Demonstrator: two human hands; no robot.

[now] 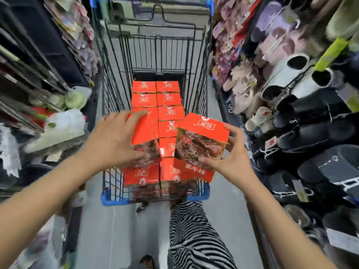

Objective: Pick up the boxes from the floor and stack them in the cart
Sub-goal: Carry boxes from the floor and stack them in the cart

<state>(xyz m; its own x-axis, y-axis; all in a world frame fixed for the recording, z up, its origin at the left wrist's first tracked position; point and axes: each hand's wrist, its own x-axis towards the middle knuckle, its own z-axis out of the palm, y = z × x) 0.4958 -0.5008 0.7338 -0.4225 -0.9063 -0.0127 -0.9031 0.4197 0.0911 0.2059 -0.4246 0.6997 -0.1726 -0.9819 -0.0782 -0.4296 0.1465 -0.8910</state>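
Both hands work over the near end of the cart point(112, 78), each holding one red box.

1. Cart: wire walls with blue trim. It stands lengthwise in a narrow aisle on a grey floor point(116, 230).
2. Racks: the right rack point(303, 105) carries dark, white and lilac slippers. The left rack point(58, 121) carries pale slippers and hanging packets. Both are blurred.
3. Stacked boxes point(171, 113): red boxes fill the cart in two columns, packed side by side with tops up.
4. Left hand point(114, 138): fingers curl over the top and thumb over the near face of the left box point(142, 133). This box is tilted and low against the left column.
5. Right hand point(231, 158): thumb on the printed front, fingers behind. It grips the right box point(202, 140), tilted above the cart's near right corner.
6. Striped trouser leg point(194, 239): visible below the cart.
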